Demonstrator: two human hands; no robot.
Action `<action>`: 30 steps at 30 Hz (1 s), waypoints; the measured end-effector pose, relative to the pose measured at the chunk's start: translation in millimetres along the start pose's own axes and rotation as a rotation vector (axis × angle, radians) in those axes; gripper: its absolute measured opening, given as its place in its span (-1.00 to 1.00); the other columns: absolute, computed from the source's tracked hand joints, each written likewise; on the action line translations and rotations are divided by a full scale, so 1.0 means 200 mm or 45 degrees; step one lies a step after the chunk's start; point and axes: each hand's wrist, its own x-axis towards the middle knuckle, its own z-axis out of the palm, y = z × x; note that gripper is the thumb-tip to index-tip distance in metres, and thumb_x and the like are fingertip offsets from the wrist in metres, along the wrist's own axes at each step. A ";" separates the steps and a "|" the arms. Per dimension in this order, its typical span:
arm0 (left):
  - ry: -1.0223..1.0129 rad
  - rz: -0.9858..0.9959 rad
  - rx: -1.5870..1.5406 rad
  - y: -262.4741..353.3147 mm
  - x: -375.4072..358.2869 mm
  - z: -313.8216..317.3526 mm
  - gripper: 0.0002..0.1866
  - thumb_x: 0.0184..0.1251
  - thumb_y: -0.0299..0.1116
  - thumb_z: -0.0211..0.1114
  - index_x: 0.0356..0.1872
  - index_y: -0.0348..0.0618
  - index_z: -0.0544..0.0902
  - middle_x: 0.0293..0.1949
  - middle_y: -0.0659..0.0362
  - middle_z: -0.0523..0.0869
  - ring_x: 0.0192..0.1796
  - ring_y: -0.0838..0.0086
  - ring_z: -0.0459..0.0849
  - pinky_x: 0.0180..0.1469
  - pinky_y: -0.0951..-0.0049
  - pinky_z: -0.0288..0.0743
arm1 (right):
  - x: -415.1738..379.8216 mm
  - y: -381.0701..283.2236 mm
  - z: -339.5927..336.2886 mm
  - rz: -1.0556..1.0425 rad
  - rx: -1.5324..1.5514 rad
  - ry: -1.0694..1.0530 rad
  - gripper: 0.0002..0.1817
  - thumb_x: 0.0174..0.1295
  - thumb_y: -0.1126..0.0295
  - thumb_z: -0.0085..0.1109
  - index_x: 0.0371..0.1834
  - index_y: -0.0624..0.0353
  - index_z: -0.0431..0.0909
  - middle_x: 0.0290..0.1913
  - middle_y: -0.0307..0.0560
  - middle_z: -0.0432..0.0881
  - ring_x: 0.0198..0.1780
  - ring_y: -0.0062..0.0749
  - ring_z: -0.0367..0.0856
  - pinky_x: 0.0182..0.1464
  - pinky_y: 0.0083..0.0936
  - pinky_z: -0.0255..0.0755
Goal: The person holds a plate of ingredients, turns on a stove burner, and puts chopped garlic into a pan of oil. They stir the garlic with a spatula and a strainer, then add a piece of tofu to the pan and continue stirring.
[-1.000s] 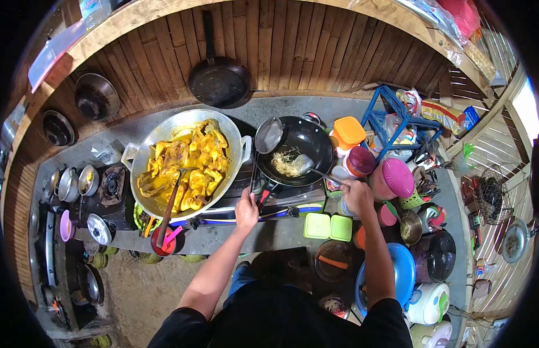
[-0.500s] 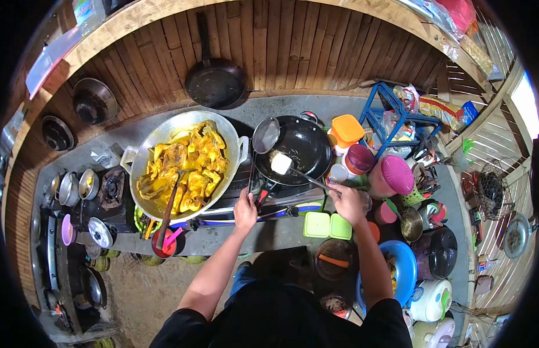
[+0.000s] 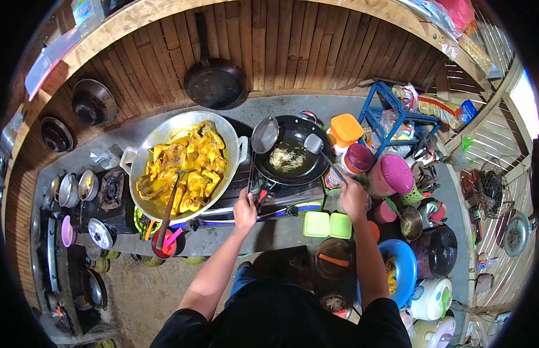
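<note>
My left hand (image 3: 244, 213) is closed on the long handle of a round strainer (image 3: 265, 136), whose mesh bowl is over the left rim of a black wok (image 3: 297, 124). In my right hand (image 3: 353, 199) is a metal spatula (image 3: 313, 143), its blade above the right part of the wok. Pale, thin shreds of food (image 3: 287, 159) lie together in oil at the wok's lower middle. To the left stands a large metal pan (image 3: 140, 188) full of yellow-coated pieces (image 3: 194, 188), with a wooden-handled utensil (image 3: 170, 209) resting in it.
Two green-lidded boxes (image 3: 317, 224) sit at the counter's front edge. Right of the wok are an orange-lidded container (image 3: 346, 127), a pink-lidded tub (image 3: 396, 174) and a blue rack (image 3: 378, 113). A blue basin (image 3: 405, 267) is beside my right arm. A frying pan (image 3: 215, 84) hangs behind.
The spatula has moved up and right, away from the food, and its blade has tilted. My right hand has shifted slightly right. The pale shreds now lie gathered in view. The strainer has barely moved.
</note>
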 end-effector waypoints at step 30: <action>0.015 -0.001 0.037 0.00 0.00 0.02 -0.62 0.58 -0.12 -0.06 0.21 -0.10 0.47 -0.27 -0.25 0.70 -0.16 -0.24 0.66 -0.10 -0.16 0.50 | -0.04 -0.11 0.17 -0.046 0.112 -0.120 -0.70 0.32 0.33 0.15 0.08 0.10 0.64 -0.20 0.28 0.68 -0.16 0.19 0.67 -0.10 0.00 0.51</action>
